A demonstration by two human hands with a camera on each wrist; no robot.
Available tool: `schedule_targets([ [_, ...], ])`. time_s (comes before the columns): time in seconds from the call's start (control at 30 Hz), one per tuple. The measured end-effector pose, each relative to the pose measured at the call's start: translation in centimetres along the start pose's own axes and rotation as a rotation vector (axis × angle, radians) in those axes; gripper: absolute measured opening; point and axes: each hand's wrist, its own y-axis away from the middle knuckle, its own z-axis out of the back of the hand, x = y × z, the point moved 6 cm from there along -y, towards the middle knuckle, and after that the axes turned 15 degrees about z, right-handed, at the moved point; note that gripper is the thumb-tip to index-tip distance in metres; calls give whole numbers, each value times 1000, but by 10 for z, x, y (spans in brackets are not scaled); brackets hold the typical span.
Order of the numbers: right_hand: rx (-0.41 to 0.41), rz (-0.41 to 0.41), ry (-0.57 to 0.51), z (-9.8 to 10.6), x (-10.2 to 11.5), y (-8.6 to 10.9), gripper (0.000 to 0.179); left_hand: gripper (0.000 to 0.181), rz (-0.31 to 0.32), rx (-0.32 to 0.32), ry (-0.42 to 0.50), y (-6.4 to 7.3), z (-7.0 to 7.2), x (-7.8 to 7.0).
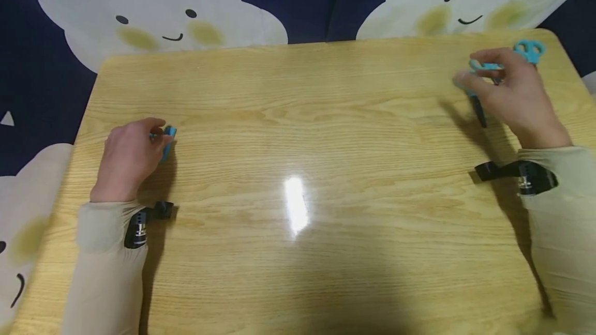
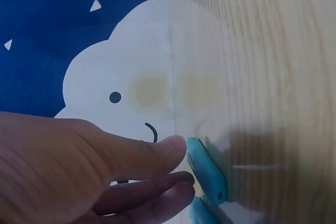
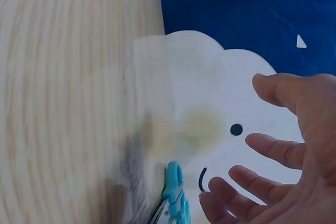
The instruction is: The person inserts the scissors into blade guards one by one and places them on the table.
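Observation:
My left hand (image 1: 130, 156) is over the left part of the table, fingers loosely bent. Right at its fingertips is a small elongated teal object (image 2: 207, 171) with rounded ends. A second teal piece (image 2: 202, 211) shows just below it in the left wrist view, partly cut off. My right hand (image 1: 517, 92) hovers at the far right, thumb and fingers spread apart in the right wrist view with nothing between them. Beside it lie scissors with teal handles (image 1: 529, 49). Another teal-handled item (image 1: 486, 66), with a dark narrow end (image 1: 478, 111), is partly hidden by that hand.
The wooden table (image 1: 298, 128) has a bright light reflection near its middle. Dark blue cloth (image 1: 316, 4) with white smiling clouds surrounds the far and left edges. Black wrist mounts (image 1: 535, 177) sit on both beige sleeves (image 1: 107, 273).

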Motion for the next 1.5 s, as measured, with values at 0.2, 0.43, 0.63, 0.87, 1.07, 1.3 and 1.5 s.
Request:
schedule_targets([
  [0.2, 2, -15, 59, 1, -16, -5, 61, 37, -13, 50, 25, -4, -6, 3],
  [0.43, 16, 5, 175, 2, -24, -13, 63, 38, -15, 72, 31, -3, -8, 6],
  [0.63, 14, 17, 228, 6, -26, -16, 60, 38, -3, 67, 33, -3, -7, 10],
  [0.87, 0, 20, 247, 8, -29, -17, 59, 35, 8, 76, 3, -2, -8, 15],
  [1.07, -2, 2, 255, 7, -33, -19, 60, 34, 21, 78, -10, -1, -6, 18],
  [1.3, -15, -38, 257, 5, -38, -20, 66, 33, 27, 72, -23, 0, -5, 19],
  [1.5, -17, -77, 225, 5, -42, -23, 75, 34, 29, 70, -19, 1, -4, 20],
])
